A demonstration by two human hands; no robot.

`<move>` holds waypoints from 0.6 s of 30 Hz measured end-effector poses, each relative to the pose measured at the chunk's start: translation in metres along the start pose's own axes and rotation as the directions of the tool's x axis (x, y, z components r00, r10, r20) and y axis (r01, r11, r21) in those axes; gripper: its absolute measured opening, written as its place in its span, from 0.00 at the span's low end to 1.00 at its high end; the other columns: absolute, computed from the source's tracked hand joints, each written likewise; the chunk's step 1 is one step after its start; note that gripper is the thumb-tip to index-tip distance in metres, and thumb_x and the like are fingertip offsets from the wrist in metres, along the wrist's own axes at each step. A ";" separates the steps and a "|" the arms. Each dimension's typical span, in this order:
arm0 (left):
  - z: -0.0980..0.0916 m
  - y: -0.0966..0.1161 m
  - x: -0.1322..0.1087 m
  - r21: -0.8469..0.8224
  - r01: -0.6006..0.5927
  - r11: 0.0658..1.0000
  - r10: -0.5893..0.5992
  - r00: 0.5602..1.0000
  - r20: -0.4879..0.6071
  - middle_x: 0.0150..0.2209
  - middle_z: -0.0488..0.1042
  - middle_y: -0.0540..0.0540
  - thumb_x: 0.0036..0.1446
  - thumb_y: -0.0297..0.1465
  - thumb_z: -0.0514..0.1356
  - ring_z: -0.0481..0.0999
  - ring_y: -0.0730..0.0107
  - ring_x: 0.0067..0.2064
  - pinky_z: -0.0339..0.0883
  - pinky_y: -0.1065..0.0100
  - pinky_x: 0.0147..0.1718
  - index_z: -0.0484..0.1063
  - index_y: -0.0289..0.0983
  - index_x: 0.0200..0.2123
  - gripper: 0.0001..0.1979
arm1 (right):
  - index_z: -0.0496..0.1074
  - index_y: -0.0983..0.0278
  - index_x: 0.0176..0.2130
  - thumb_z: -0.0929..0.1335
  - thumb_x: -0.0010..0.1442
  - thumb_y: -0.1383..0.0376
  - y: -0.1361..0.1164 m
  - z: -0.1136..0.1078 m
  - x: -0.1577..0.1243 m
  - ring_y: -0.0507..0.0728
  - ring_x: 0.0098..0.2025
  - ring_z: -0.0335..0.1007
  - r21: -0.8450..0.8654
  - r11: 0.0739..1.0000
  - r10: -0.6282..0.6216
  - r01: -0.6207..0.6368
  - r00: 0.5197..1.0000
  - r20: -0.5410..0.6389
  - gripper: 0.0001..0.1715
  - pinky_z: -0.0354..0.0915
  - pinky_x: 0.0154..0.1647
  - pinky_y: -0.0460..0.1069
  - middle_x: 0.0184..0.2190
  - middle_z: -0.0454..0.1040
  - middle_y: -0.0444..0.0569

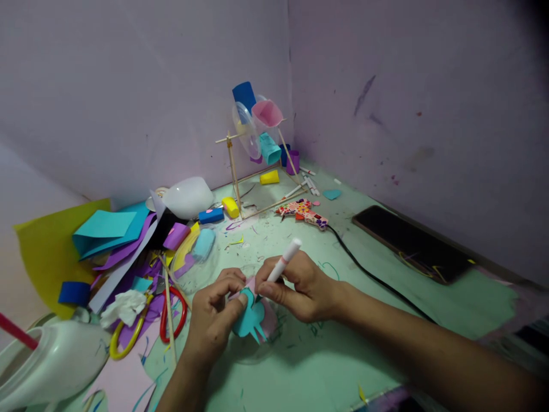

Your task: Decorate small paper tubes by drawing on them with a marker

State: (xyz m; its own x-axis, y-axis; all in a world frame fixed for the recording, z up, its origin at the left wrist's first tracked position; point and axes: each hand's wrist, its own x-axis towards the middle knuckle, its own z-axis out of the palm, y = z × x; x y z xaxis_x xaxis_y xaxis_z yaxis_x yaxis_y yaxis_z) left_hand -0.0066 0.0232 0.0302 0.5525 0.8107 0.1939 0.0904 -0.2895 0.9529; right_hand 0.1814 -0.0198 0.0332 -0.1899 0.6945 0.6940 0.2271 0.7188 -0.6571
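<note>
My left hand [217, 309] is closed on a turquoise paper cutout [252, 316], thumb on top. The cutout has a rounded body and two thin strips at its lower end. Pink paper [269, 320] shows beneath it, and under both lies a clear round plastic piece [249, 357]. In my right hand [306, 286] is a white marker [285, 260] with a pink band, its back end pointing up and right. The marker's lower end is at the cutout's upper right edge; its tip is mostly hidden by my fingers.
At the back stands a stick frame [234, 171] carrying a clear wheel with coloured paper cups. A patterned glue gun [302, 212] trails a black cord [369, 266] rightward. A phone [412, 243] lies right. Left are red-handled scissors [184, 312], coloured sheets [107, 226] and a white bottle [68, 357].
</note>
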 end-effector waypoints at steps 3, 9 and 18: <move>0.000 0.000 0.000 -0.002 -0.001 1.000 0.001 1.000 -0.017 0.29 0.70 0.45 0.51 0.29 0.61 0.69 0.59 0.40 0.60 0.64 0.40 0.72 0.37 0.23 0.06 | 0.70 0.67 0.30 0.63 0.61 0.66 0.000 0.000 0.001 0.49 0.23 0.65 -0.012 1.000 0.002 -0.002 1.000 -0.012 0.10 0.63 0.26 0.44 0.22 0.72 0.46; -0.001 0.001 0.000 -0.025 0.023 0.999 -0.024 0.998 -0.063 0.31 0.71 0.46 0.50 0.29 0.62 0.69 0.61 0.40 0.61 0.66 0.40 0.74 0.38 0.23 0.05 | 0.71 0.67 0.30 0.64 0.61 0.65 0.001 0.000 0.001 0.50 0.24 0.67 -0.032 0.999 0.001 -0.002 0.999 -0.033 0.11 0.64 0.27 0.45 0.22 0.73 0.47; -0.002 0.002 0.002 -0.027 0.035 0.999 -0.038 0.994 -0.100 0.32 0.71 0.46 0.48 0.29 0.63 0.70 0.61 0.40 0.63 0.66 0.40 0.74 0.38 0.23 0.04 | 0.72 0.68 0.30 0.64 0.61 0.65 0.000 0.000 0.001 0.51 0.24 0.69 -0.042 0.999 0.001 -0.003 0.998 -0.059 0.11 0.65 0.27 0.45 0.22 0.74 0.48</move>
State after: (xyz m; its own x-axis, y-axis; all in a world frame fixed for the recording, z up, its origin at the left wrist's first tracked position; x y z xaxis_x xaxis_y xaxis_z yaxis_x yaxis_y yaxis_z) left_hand -0.0071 0.0250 0.0328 0.4630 0.8679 0.1800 0.0871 -0.2466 0.9652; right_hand 0.1815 -0.0194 0.0343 -0.1333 0.6917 0.7097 0.2673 0.7147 -0.6463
